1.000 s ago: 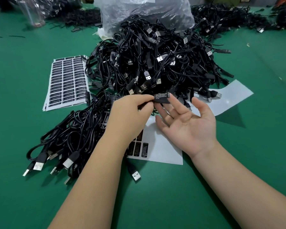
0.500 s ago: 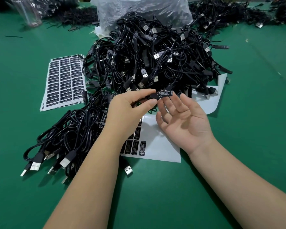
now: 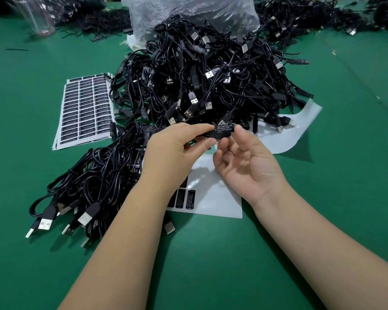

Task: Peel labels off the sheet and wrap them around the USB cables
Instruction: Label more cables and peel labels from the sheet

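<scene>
A black USB cable's small block, wrapped in a black label [image 3: 225, 129] with white print, is held above the table in front of the cable pile [image 3: 211, 74]. My left hand [image 3: 177, 151] pinches the block's left end between thumb and fingers. My right hand [image 3: 249, 166] is palm up, its thumb on the label's right end and its curled fingers under it. Below my hands lies a mostly peeled label sheet [image 3: 215, 198] with a few black labels left near its lower left.
A stack of full label sheets [image 3: 85, 108] lies at the left. Cables with USB plugs [image 3: 85, 186] spread out at the front left. A bare backing sheet [image 3: 289, 135] curls at the right. A clear plastic bag [image 3: 188, 12] stands behind the pile, and more cables lie far back.
My right hand's fingers have curled up from flat and its thumb has come onto the label's end. My left hand keeps its pinch and has turned the label's print toward me.
</scene>
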